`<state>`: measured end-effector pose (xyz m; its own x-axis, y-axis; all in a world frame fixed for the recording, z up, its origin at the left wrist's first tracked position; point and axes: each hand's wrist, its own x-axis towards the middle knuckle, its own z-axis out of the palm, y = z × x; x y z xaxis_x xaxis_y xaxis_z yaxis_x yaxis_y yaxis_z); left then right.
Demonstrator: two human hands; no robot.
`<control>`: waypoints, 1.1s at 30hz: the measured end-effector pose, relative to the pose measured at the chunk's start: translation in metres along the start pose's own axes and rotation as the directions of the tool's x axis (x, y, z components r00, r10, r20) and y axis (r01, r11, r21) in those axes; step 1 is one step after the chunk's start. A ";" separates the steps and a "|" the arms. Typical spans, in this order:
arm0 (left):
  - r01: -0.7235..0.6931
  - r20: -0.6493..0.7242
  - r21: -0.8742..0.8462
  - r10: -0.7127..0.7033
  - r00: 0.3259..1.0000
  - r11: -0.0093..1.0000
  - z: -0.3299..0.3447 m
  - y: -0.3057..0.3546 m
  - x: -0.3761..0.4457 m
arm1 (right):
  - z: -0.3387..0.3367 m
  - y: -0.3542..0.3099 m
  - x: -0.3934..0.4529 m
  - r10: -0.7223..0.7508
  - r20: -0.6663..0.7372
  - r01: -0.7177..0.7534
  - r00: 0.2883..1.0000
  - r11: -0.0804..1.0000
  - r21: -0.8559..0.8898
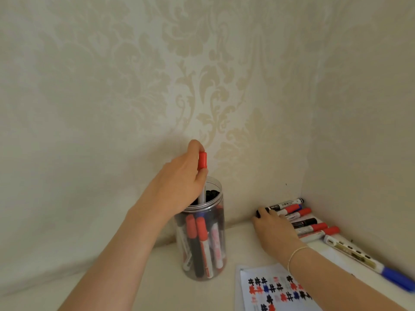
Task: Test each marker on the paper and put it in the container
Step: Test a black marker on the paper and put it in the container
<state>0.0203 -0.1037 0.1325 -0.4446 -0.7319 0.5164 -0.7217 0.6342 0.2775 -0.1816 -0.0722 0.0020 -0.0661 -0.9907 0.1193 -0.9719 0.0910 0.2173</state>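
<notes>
Cream damask wallpaper point(202, 75) covers two walls meeting in a corner — above a pale tabletop point(139, 286).

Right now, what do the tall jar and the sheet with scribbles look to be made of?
The tall clear jar looks like glossy transparent plastic: the markers inside show through its wall, and its rim is threaded. The white sheet with red, black and blue scribbles looks like matte paper, flat and thin; ink sits cleanly on it.

Soft, even, dim-ish light with faint shadows on the wallpaper point(157, 86). Wide-angle bending at edges; overall slightly soft focus.
</notes>
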 end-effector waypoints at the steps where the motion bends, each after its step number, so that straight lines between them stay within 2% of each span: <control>1: -0.001 -0.005 0.004 0.001 1.000 1.000 -0.001 0.000 0.000 | -0.001 -0.002 -0.001 -0.050 0.017 0.051 0.999 0.998 -0.046; 5: 0.016 -0.007 -0.013 -0.016 1.000 1.000 -0.009 -0.001 -0.002 | -0.004 -0.006 0.000 -0.173 0.021 0.174 0.985 0.977 -0.120; 8: 0.000 -0.007 -0.045 0.000 1.000 0.999 -0.014 0.001 -0.004 | -0.009 -0.010 0.005 -0.252 -0.268 0.242 0.930 0.968 -0.073; 11: -0.003 0.033 -0.090 0.006 0.999 0.996 -0.016 0.004 -0.004 | -0.023 -0.012 0.011 -0.113 -0.563 0.307 0.819 0.915 0.263; 12: 0.003 0.051 -0.095 0.002 0.999 0.995 -0.016 0.004 -0.003 | -0.032 -0.014 0.013 -0.014 -0.645 0.346 0.764 0.853 0.391; 14: 0.032 0.086 -0.106 -0.023 0.996 0.994 -0.016 0.000 -0.002 | -0.057 -0.017 0.012 0.204 -0.706 0.422 0.679 0.678 0.602; 16: 0.056 0.151 -0.061 -0.046 0.988 0.997 -0.013 -0.005 -0.003 | -0.083 -0.020 0.007 0.354 -0.693 0.510 0.628 0.486 0.710; 17: 0.060 0.184 -0.035 -0.052 0.981 0.998 -0.011 -0.007 -0.004 | -0.095 -0.021 0.004 0.412 -0.664 0.536 0.624 0.393 0.747; 19: 0.074 0.219 -0.049 -0.062 0.974 0.996 -0.010 -0.011 -0.006 | -0.114 -0.025 -0.002 0.507 -0.577 0.547 0.641 0.227 0.806; 21: 0.091 0.226 -0.067 -0.074 0.971 0.994 -0.012 -0.011 -0.004 | -0.125 -0.026 -0.005 0.556 -0.510 0.541 0.657 0.124 0.832; 25: 0.102 0.201 -0.037 -0.093 0.975 0.994 -0.015 -0.008 0.003 | -0.132 -0.023 -0.009 0.629 -0.410 0.485 0.661 0.059 0.872; 27: 0.138 0.228 -0.070 -0.118 0.966 0.988 -0.015 -0.009 0.006 | -0.132 -0.020 -0.010 0.667 -0.322 0.425 0.672 0.010 0.905; 30: 0.149 0.284 -0.028 -0.135 0.949 0.988 -0.019 -0.008 0.013 | -0.129 -0.019 -0.010 0.670 -0.213 0.365 0.711 -0.092 0.927; 31: 0.145 0.295 -0.005 -0.138 0.946 0.989 -0.019 -0.007 0.015 | -0.128 -0.019 -0.012 0.662 -0.203 0.353 0.722 -0.100 0.930; 33: 0.146 0.301 0.030 -0.148 0.942 0.989 -0.016 -0.002 0.018 | -0.126 -0.022 -0.016 0.623 -0.224 0.321 0.750 -0.047 0.946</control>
<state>0.0220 -0.1142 0.1540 -0.4719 -0.8583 0.2015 -0.7943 0.5131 0.3253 -0.1312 -0.0458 0.1171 -0.6042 -0.6633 0.4416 -0.1896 -0.4187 -0.8881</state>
